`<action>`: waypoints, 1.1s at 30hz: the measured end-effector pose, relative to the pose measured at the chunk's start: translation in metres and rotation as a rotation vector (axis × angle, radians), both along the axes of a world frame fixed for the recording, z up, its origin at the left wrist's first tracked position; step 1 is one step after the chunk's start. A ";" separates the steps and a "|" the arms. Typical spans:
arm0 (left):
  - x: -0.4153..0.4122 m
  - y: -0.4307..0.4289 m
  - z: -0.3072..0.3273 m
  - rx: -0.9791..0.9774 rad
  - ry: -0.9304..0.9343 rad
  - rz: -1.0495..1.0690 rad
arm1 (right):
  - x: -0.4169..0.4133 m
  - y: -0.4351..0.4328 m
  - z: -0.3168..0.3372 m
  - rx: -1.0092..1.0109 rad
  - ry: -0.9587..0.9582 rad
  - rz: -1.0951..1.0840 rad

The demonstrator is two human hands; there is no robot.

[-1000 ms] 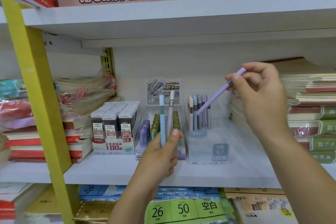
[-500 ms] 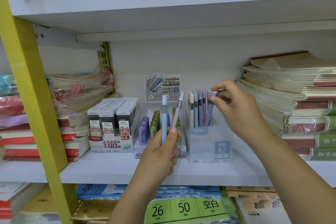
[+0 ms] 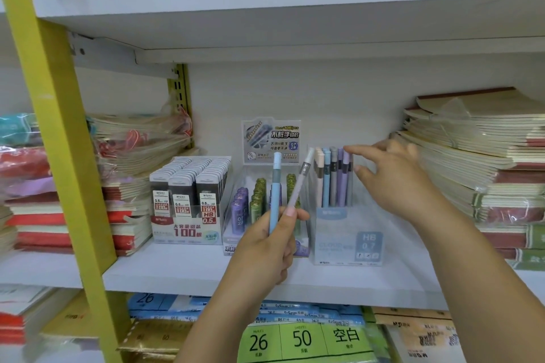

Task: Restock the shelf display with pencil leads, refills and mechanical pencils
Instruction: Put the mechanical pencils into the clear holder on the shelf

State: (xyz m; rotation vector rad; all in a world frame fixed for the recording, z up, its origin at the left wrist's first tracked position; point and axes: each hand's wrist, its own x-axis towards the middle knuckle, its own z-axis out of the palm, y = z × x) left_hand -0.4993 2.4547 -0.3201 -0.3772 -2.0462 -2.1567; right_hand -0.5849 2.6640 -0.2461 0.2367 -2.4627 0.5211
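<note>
Your left hand (image 3: 265, 247) clamps a blue pencil (image 3: 276, 186) and a white pencil (image 3: 298, 183) upright before the refill tubes (image 3: 249, 206). Your right hand (image 3: 399, 186), fingers spread and empty, hovers by the standing pencils (image 3: 333, 183) in the clear box (image 3: 348, 244); notebook stacks (image 3: 483, 156) crowd its right.

White shelf (image 3: 182, 271) — 3 display boxes (image 3: 188, 233), notebk stacks (image 3: 486, 162)

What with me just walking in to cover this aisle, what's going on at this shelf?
A person is restocking a stationery shelf. Their left hand holds two mechanical pencils upright in front of it, one blue, one whitish. Their right hand reaches with straight fingers to the tops of the standing pencils in the clear display box marked HB 0.7; whether it touches them is unclear. Lead boxes and refill tubes sit to the left of that box.
</note>
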 end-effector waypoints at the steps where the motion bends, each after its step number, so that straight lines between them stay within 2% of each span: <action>1: 0.000 0.000 0.000 0.000 0.002 -0.005 | 0.000 0.000 0.001 -0.010 -0.035 0.016; 3: 0.002 0.000 0.001 -0.004 0.007 -0.008 | 0.003 -0.002 0.001 -0.057 -0.020 0.062; 7: 0.006 0.002 0.005 -0.011 0.016 -0.009 | 0.026 -0.012 0.004 -0.171 0.312 0.208; 8: 0.008 0.003 0.006 -0.015 0.020 -0.010 | 0.033 -0.017 0.007 -0.242 0.298 0.296; 11: 0.012 0.007 0.010 -0.023 0.034 -0.019 | 0.056 -0.033 0.011 -0.519 0.040 0.608; 13: 0.015 0.011 0.011 -0.028 0.035 -0.024 | 0.062 -0.041 0.007 -0.594 -0.035 0.666; 16: 0.016 0.013 0.011 -0.038 0.031 0.004 | 0.064 -0.041 0.008 -0.722 0.014 0.660; 19: 0.015 0.010 0.010 -0.050 0.053 0.074 | 0.062 -0.023 0.017 -0.875 0.250 0.590; 22: 0.013 0.010 0.009 -0.031 0.078 0.119 | 0.057 -0.003 0.020 -0.721 0.366 0.504; 27: 0.010 0.013 0.009 -0.026 0.091 0.154 | 0.036 0.002 0.004 -0.447 0.252 0.360; 33: 0.007 0.012 0.008 -0.034 0.113 0.153 | 0.028 -0.004 -0.007 -0.341 0.219 0.335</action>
